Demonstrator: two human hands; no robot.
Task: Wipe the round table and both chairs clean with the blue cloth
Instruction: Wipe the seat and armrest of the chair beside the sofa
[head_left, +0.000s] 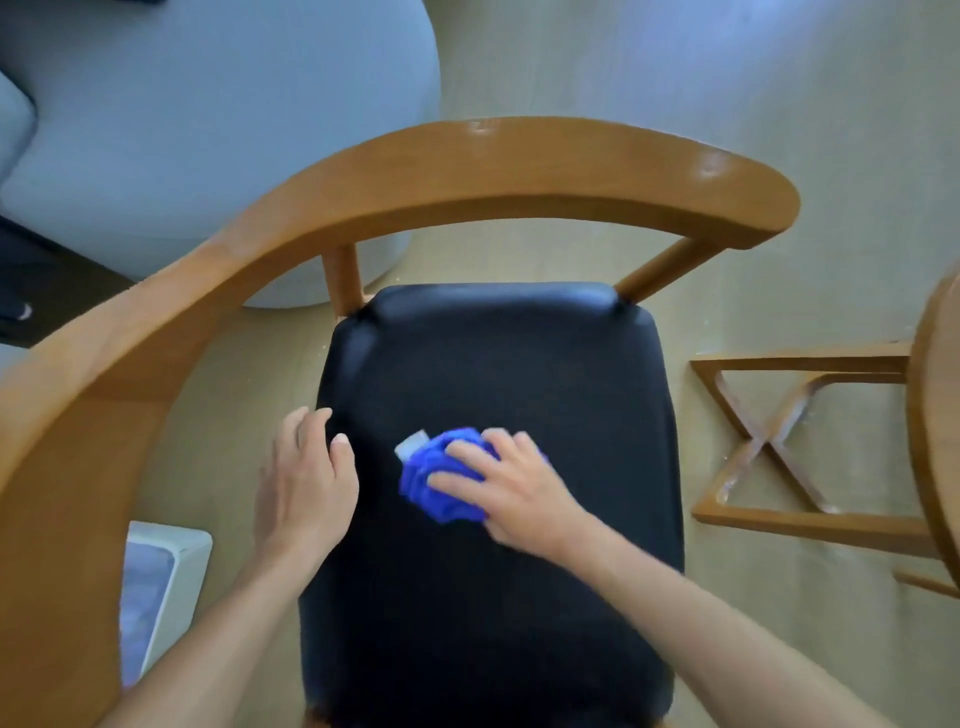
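Note:
A wooden chair with a curved backrest (467, 166) and a black padded seat (498, 364) stands right below me. The bunched blue cloth (431, 480), with a white tag at its upper left, lies on the seat's middle. My right hand (511, 486) presses down on the cloth, fingers spread over it. At the seat's left edge rests my left hand (306, 483), fingers apart and holding nothing. The round table's wooden rim (935, 415) shows at the right edge, with its crossed wooden base (779, 441) on the floor.
A large pale blue-grey rounded seat (208, 130) fills the upper left, close behind the chair's backrest. A white box-like object (161, 587) stands on the floor at the lower left. Beige flooring (727, 78) surrounds the chair.

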